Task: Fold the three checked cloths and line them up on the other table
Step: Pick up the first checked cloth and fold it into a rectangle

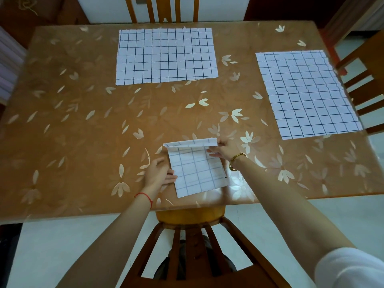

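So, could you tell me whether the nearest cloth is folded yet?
Partly: the nearest cloth has its far edge curled over, pinched by the right hand.

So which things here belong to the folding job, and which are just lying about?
Job: half-folded cloth, pinched by right hand, pressed by left hand; far cloth, flat; right-side cloth, flat.
Lying about: table, near chair, far chair, right chair.

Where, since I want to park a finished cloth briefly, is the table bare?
Widest bare patch: the left half of the table, from the far cloth to the left edge. Also free: the middle strip between the far cloth and the cloth being folded. Crowded: the right side under the right cloth, and the near edge at the left hand and right hand.
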Demonstrator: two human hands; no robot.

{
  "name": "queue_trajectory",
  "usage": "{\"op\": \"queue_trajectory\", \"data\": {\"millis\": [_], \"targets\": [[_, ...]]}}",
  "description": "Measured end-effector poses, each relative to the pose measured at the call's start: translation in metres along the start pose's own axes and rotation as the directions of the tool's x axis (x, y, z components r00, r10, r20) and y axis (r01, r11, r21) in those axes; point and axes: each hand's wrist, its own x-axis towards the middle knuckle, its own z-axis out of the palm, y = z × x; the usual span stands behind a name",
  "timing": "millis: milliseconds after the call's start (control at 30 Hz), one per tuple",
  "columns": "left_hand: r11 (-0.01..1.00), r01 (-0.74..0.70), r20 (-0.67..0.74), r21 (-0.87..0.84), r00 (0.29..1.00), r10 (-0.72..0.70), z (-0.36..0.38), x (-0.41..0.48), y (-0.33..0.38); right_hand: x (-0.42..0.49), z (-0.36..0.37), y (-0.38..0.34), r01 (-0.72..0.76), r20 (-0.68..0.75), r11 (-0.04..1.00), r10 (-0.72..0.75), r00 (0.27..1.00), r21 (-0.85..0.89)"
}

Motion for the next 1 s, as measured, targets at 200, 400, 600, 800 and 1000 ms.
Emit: {"op": "queue_trajectory", "data": {"millis": [200, 400, 600, 800, 1000], "targets": [[0.995, 0.086, 0.135, -0.05, 0.988, -0.078, -0.003, -0.012, 0.002, -0.014, -0.002, -0.002, -0.058, 0.085, 0.989, 0.047, 0.995, 0.136], [0.984, 0.117, 0.156, -0.135, 0.983, -0.096, -0.007, -0.005, -0.001, -0.03, -0.017, 0.001, -0.088, 0.133, 0.99, 0.074, 0.988, 0.106], [0.977, 0.081, 0.2, -0.199, 0.979, -0.041, -0.004, -0.004, 0.005, -0.038, -0.026, 0.007, -0.102, 0.177, 0.995, 0.099, 0.979, 0.01], [0.984, 0.072, 0.176, -0.16, 0.983, -0.044, 0.0, 0.001, 0.003, -0.045, -0.032, 0.014, -0.123, 0.118, 0.991, 0.129, 0.985, -0.055], [0.998, -0.031, 0.21, -0.053, 0.977, 0.041, -0.002, -0.009, -0.01, -0.045, -0.031, 0.019, -0.163, -0.01, 0.983, 0.163, 0.987, -0.08]]}}
